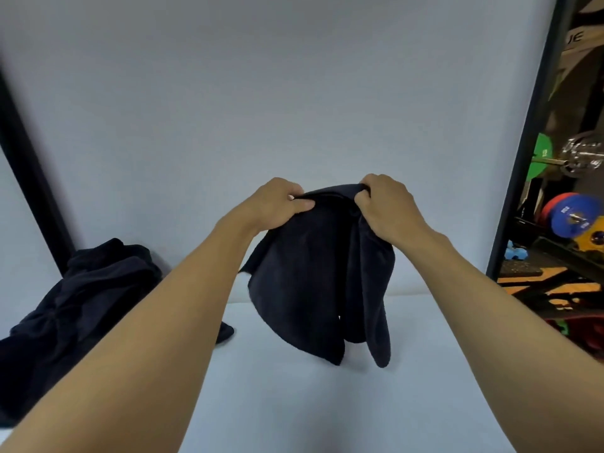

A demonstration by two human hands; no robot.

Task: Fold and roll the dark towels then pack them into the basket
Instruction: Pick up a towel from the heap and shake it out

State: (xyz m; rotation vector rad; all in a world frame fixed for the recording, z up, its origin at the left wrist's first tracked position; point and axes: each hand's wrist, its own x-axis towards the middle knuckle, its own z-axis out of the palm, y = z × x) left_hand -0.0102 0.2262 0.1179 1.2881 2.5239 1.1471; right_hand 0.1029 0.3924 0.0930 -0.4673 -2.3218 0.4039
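A dark navy towel [313, 279] hangs in the air above the white table [327, 403], its lower folds drooping close to the surface. My left hand [277, 204] pinches its top edge on the left. My right hand [385, 204] grips the top edge on the right, a short gap between the two hands. A heap of more dark towels [78, 308] lies crumpled on the table at the left, against the wall. No basket is in view.
A pale wall [294, 93] stands right behind the table. A black post [32, 191] runs up at the left. Past a black frame [529, 142] at the right, coloured weight plates [572, 217] and gym gear sit on a dark floor.
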